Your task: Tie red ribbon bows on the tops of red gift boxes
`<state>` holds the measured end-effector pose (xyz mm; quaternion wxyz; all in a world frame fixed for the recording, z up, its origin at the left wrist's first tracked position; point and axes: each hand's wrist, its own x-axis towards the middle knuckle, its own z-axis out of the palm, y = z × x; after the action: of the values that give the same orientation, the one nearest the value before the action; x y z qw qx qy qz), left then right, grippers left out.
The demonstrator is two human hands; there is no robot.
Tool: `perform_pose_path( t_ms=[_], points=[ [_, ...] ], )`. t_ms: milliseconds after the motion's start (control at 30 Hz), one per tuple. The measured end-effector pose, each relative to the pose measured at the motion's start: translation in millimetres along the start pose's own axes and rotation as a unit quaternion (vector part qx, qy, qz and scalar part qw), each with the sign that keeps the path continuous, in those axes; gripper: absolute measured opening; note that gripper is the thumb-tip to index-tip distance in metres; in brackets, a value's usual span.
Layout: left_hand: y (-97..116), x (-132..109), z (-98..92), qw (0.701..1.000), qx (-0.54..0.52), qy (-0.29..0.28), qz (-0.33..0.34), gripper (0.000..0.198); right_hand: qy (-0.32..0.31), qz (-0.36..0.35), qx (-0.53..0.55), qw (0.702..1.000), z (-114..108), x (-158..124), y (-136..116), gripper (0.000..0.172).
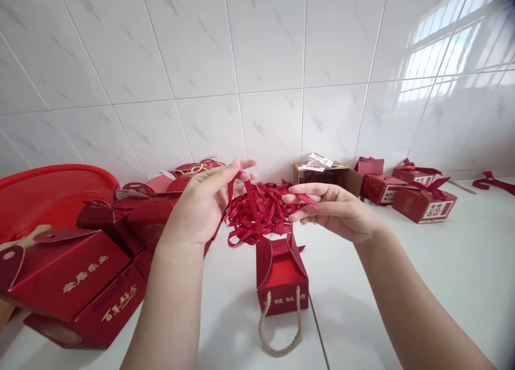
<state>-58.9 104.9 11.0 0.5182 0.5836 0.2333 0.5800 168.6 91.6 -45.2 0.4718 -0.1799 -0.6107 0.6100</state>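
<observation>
A small red gift box [282,296] with gold characters and a rope handle [280,352] stands on the white surface in front of me. Its top flaps stand up and its red inside shows. A red ribbon [253,206] rises from the flaps. My left hand [215,193] pinches one length of that ribbon between thumb and fingers, up and left of the box. Up and right of it, my right hand [332,206] has the other end between its fingers. Behind the box lies a heap of loose red ribbons [263,209].
Several larger red boxes [80,268] are stacked at the left before a red plastic basket [60,174]. Along the tiled wall stand an open cardboard box [350,179] with paper tags [321,159] and several ribbon-tied boxes [424,204]. A ribbon strip [493,182] lies far right.
</observation>
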Motion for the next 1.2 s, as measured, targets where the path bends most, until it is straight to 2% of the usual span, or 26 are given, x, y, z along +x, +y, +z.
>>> perform_pose_path(
  t_ms=[133,267,400,533,633,733,867,1067,1200],
  points=[
    [2,1,-0.6,0.997,-0.077,-0.013,-0.022,0.020,0.056,-0.017,-0.031,0.998,5,-3,-4,0.015],
    [1,0,-3.6,0.992,-0.124,-0.011,-0.023,0.027,0.131,-0.059,-0.067,0.987,15,-6,-13,0.015],
    [-4,0,-7.0,0.989,-0.143,-0.019,-0.033,0.031,0.212,-0.104,-0.130,0.963,25,-11,-21,0.015],
    [-7,-2,-6.6,0.998,-0.022,-0.058,-0.030,0.023,0.253,-0.157,-0.165,0.940,29,-16,-27,0.014],
    [-7,-6,-4.1,0.991,0.064,-0.106,-0.054,0.019,0.270,-0.189,-0.177,0.927,28,-19,-30,0.014],
    [-7,-9,-2.9,0.985,0.088,-0.132,-0.070,0.015,0.286,-0.212,-0.175,0.918,27,-21,-33,0.013],
    [-7,-10,-5.2,0.979,0.128,-0.129,-0.093,0.029,0.300,-0.243,-0.143,0.911,26,-22,-35,0.011],
    [-10,-7,-7.5,0.963,0.175,-0.153,-0.133,0.011,0.327,-0.251,-0.130,0.902,21,-24,-39,0.010],
    [-15,-5,-5.8,0.967,0.126,-0.182,-0.129,0.010,0.342,-0.261,-0.122,0.894,20,-25,-41,0.010]
  ],
)
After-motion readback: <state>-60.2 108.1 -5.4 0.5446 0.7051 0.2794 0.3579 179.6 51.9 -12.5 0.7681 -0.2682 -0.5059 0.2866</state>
